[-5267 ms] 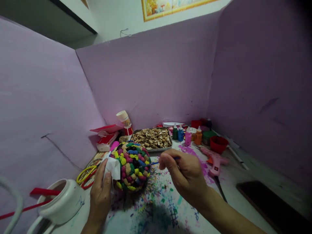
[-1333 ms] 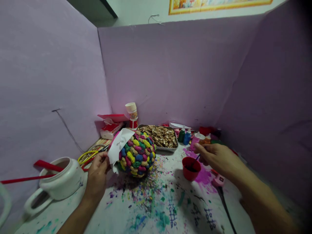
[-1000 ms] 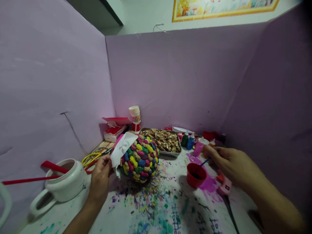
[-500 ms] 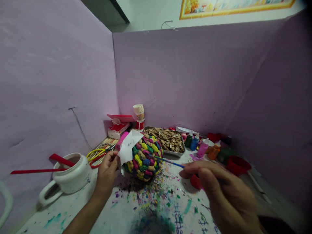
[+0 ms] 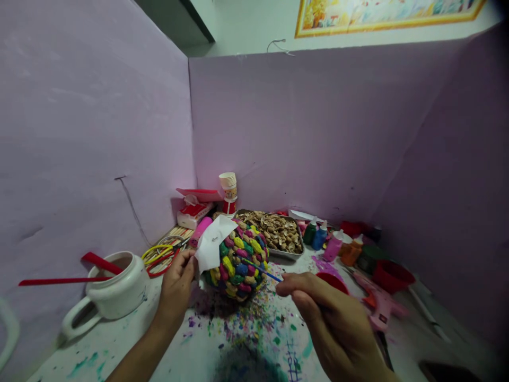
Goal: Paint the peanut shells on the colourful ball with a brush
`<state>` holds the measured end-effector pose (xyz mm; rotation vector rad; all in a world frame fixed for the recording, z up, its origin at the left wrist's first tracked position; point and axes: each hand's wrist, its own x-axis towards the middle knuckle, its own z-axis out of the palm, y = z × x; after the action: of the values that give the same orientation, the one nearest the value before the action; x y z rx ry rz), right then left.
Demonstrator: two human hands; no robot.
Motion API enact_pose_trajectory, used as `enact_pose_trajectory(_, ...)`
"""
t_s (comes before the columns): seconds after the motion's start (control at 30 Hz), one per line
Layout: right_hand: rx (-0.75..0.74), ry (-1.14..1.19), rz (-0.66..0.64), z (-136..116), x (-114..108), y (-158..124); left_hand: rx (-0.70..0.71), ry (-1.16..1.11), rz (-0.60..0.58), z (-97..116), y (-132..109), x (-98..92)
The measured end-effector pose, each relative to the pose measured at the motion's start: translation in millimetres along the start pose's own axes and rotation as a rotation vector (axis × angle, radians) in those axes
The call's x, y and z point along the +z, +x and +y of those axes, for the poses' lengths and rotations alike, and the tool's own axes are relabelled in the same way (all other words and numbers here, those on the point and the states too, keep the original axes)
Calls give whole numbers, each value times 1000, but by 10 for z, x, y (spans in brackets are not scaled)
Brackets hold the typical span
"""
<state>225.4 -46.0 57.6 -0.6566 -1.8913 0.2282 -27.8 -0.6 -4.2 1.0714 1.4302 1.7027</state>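
Observation:
A ball covered in painted peanut shells (image 5: pixel 240 262), in yellow, pink, blue and green, rests on the paint-spattered table (image 5: pixel 222 350). My left hand (image 5: pixel 177 286) grips its left side through a white tissue (image 5: pixel 213 241). My right hand (image 5: pixel 330 323) pinches a thin blue paintbrush (image 5: pixel 262 271), and the brush tip touches the ball's front. Just behind my right hand, partly hidden by it, is a small red paint cup (image 5: pixel 333 280).
A metal tray of plain peanut shells (image 5: pixel 278 233) lies behind the ball, with paint bottles (image 5: pixel 322 239) and red cups (image 5: pixel 392 275) to its right. A pink glue gun (image 5: pixel 379 302) is at the right. A white jug (image 5: pixel 113 292), scissors (image 5: pixel 159 254) and stacked paper cups (image 5: pixel 228 188) stand left.
My right hand left the red paint cup at the right and carried the brush back to the ball. The left hand kept its hold on the ball through the tissue.

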Motion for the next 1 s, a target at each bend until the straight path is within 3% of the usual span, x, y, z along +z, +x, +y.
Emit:
enact_pose_trajectory(0.6,-28,-12,-22,-3,-18,-12,96,146,9,92,-15,17)
enact_pose_trajectory(0.8,-32,-26,7,7,4,-1,43,38,4,88,-45,-39)
enact_pose_trajectory(1.0,-58,-55,46,-15,5,29,122,-80,11,29,-24,-44)
